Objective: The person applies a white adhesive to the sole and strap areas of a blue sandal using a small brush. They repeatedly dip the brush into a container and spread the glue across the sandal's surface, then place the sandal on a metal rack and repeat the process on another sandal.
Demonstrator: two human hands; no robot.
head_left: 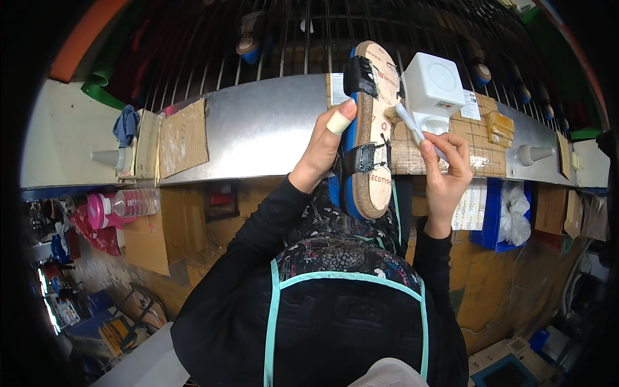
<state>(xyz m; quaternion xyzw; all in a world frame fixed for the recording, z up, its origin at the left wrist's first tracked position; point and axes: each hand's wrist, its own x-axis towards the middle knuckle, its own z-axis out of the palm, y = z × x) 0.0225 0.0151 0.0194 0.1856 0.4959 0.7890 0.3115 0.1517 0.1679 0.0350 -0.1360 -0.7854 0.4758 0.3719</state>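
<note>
My left hand (324, 143), with a pale wrap on the thumb, grips a blue shoe last with a sandal (382, 145) on it. The sandal shows a cork edge, a pale printed underside and black straps folded over it. Its sole side is turned up, and it stands lengthwise away from me. In my right hand (446, 173) is a brush with a pale handle (412, 124), pinched between thumb and fingers. The bristles (393, 115) are at the sandal's right edge, near its middle. Just beyond the brush stands a white plastic dispenser (433, 87) with a small cup at its foot.
A metal ledge (258, 129) runs across, with a rack of metal bars (303, 45) behind it carrying other shoes. Cardboard (184, 138) and a grey cone (109, 158) sit at left; a yellowish block (500, 128) and another cone (535, 155) at right. Below right is a blue bin (493, 216).
</note>
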